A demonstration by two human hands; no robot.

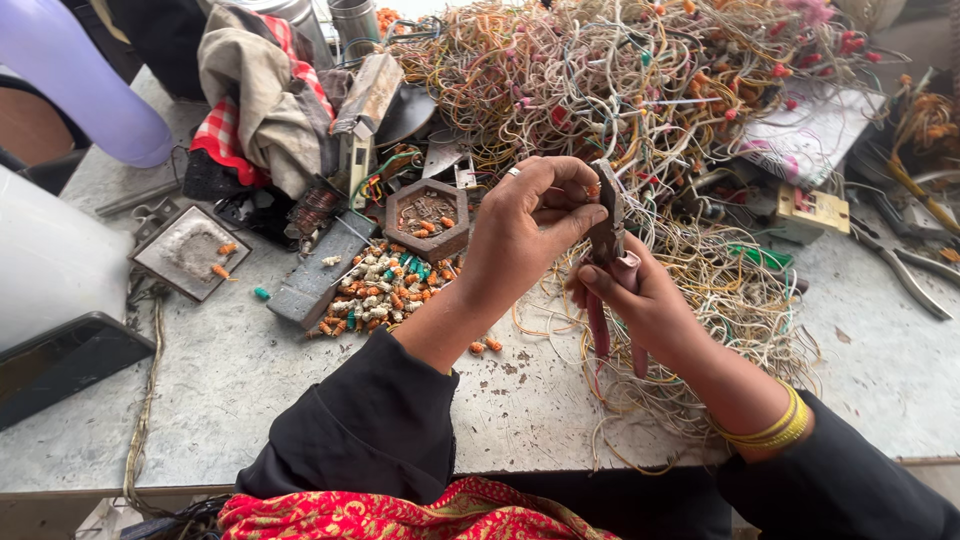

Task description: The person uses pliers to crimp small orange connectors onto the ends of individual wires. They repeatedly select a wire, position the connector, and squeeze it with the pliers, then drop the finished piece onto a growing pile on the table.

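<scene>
My right hand (650,305) grips a pair of pliers (607,225) with pinkish handles, jaws pointing up. My left hand (530,225), with a ring on one finger, pinches a small orange connector (593,188) on a thin wire at the plier jaws. Both hands hover over a mat of pale loose wires (720,290). A big tangle of coloured wires (620,80) fills the bench behind. To the left lies a heap of small orange, white and green connectors (380,290), beside a hexagonal wooden tray (428,218) holding a few more.
A square metal tray (190,250) with two orange pieces sits at left. Cloths (265,95) are piled at the back left, with metal cans behind. Another pair of pliers (905,265) lies at right. A white container (50,255) and dark slab stand far left.
</scene>
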